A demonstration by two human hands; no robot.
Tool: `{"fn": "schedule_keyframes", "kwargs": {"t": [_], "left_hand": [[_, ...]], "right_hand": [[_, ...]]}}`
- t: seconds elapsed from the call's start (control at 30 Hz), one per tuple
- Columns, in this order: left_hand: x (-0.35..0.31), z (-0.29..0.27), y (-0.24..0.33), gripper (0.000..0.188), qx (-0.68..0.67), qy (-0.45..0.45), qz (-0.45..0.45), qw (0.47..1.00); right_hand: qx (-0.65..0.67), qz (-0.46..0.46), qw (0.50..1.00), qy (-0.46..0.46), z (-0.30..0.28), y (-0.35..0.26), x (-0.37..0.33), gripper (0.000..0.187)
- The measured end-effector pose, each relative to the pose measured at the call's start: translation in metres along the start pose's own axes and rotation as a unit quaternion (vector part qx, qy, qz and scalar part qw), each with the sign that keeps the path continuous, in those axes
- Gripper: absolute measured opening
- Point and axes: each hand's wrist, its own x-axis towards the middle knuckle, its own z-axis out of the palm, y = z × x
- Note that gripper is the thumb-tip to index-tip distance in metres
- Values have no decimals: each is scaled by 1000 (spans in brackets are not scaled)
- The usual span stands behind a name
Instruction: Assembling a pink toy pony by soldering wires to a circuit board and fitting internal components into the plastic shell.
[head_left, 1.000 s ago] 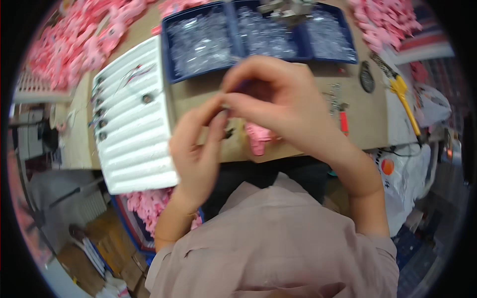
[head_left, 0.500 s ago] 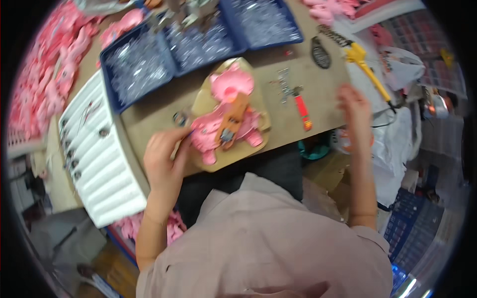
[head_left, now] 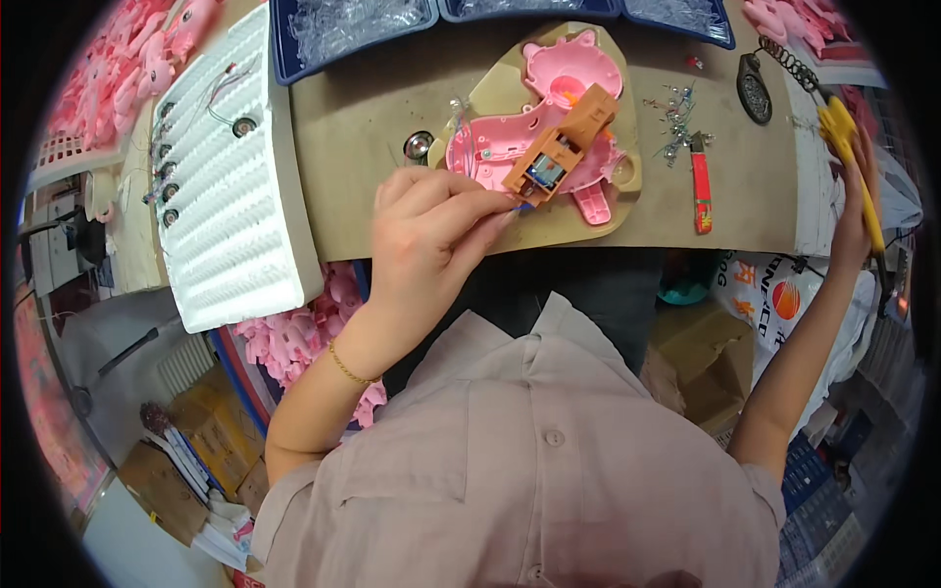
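Observation:
A pink plastic toy shell (head_left: 490, 137) lies open on a tan fixture board (head_left: 549, 233) in front of me. Across it sits an orange plastic housing (head_left: 564, 147) with a small electronic part in its lower end. My left hand (head_left: 431, 220) is closed in a pinch at that lower end; whatever is between thumb and forefinger is too small to make out. Out at the far right, my right hand (head_left: 856, 211) grips a yellow soldering iron (head_left: 845, 142). A small round speaker (head_left: 419, 147) rests left of the shell, with thin wires near it.
A white foam tray (head_left: 230, 186) with speakers stands left. Blue trays (head_left: 372, 47) of clear plastic pieces line the back. Right of the board lie a red-handled cutter (head_left: 701, 186), small electronic components (head_left: 676, 122) and a black oval stand (head_left: 753, 93) with a coil. Pink shells (head_left: 98, 78) are piled far left.
My right hand has moved right and taken hold of the soldering iron. My left hand has shifted from the shell's left edge to the orange housing's lower end. The whole view has swung.

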Motion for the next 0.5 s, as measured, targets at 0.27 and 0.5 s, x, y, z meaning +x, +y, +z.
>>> {"fn": "schedule_keyframes", "kwargs": {"t": [0.27, 0.5], "left_hand": [[1, 5, 10, 7, -74, 6, -81, 994], [-1, 11, 12, 7, -65, 34, -103, 992]], "right_hand": [[572, 63, 818, 5, -29, -21, -86, 45], [189, 53, 979, -48, 32, -138, -152, 65]]}}
